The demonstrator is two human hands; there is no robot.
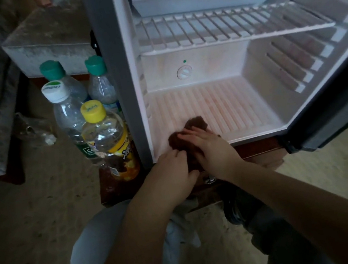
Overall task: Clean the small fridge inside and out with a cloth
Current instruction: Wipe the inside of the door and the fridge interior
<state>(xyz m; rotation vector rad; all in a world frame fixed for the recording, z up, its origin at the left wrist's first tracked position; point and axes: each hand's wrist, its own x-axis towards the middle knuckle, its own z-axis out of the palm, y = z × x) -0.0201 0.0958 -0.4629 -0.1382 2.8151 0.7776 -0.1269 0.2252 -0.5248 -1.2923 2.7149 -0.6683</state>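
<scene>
fridge floor (221,106): left grip (172,168) clutches cloth (196,122), right grip (209,146) flat on it, bottles (104,129) beside.

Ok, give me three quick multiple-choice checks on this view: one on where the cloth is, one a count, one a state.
1. Where is the cloth?
A) on the wire shelf
B) on the fridge floor, front left
C) on the person's knee

2. How many bottles stand left of the fridge?
A) two
B) three
C) four

3. The fridge door is:
A) open
B) shut
C) taken off

Answers:
1 B: the left hand grips it and the right hand presses it flat on the ribbed floor.
2 C: two green caps, one white, one yellow.
3 A: the whole inside shows, with the door swung out to the right.
</scene>
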